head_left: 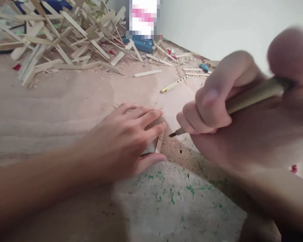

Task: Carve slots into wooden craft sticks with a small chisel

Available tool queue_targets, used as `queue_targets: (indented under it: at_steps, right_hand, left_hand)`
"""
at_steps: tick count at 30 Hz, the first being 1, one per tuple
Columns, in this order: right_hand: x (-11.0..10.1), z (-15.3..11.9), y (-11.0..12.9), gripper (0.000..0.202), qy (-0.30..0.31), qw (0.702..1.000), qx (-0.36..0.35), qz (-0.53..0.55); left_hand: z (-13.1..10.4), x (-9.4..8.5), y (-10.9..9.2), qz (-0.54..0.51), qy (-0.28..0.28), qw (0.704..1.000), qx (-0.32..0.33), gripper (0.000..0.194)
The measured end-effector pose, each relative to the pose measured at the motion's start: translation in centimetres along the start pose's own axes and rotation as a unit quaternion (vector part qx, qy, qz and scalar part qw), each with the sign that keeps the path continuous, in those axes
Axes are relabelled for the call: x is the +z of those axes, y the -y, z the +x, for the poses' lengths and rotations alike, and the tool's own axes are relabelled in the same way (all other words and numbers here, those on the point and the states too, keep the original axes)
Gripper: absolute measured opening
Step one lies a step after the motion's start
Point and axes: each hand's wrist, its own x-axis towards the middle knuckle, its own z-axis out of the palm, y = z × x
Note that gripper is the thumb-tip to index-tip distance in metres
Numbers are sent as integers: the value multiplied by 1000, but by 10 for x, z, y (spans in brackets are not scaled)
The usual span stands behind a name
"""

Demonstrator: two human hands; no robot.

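Note:
My left hand lies palm down on the wooden board, its fingertips and thumb holding down a small wooden craft stick. Part of the stick shows between thumb and index finger, with a rough nick in it; the rest is hidden under the hand. Raised at the right and close to the camera, my right hand is wrapped round a slim carving tool with a tan handle. Its dark slanted tip points down-left, just right of the stick and apart from it.
A tangled heap of craft sticks fills the back left. Beside it sits a blue object below a blurred patch. A yellow-tipped dotted stick lies behind my hands. Green flecks mark the work surface; a pale wall rises behind.

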Motion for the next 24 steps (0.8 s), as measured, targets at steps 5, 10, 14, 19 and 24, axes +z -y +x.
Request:
queue_targets:
  at_steps: [5, 10, 14, 19, 24]
  right_hand:
    - [2, 0, -11, 76, -11, 994, 15, 106]
    - [-8, 14, -1, 79, 130, 982, 131, 31]
    - [-11, 18, 1, 89, 157, 980, 117, 27]
    - [-10, 13, -19, 97, 99, 990, 79, 65]
    - [-6, 12, -28, 94, 35, 995, 46, 79]
  left_hand:
    - [1, -1, 1, 10, -1, 1000, 7, 41]
    - [0, -1, 2, 22, 3, 1000, 8, 50]
    - [-1, 0, 2, 28, 15, 999, 7, 53]
    - [-2, 1, 2, 26, 13, 1000, -1, 58]
    - [-3, 1, 2, 23, 4, 1000, -7, 64]
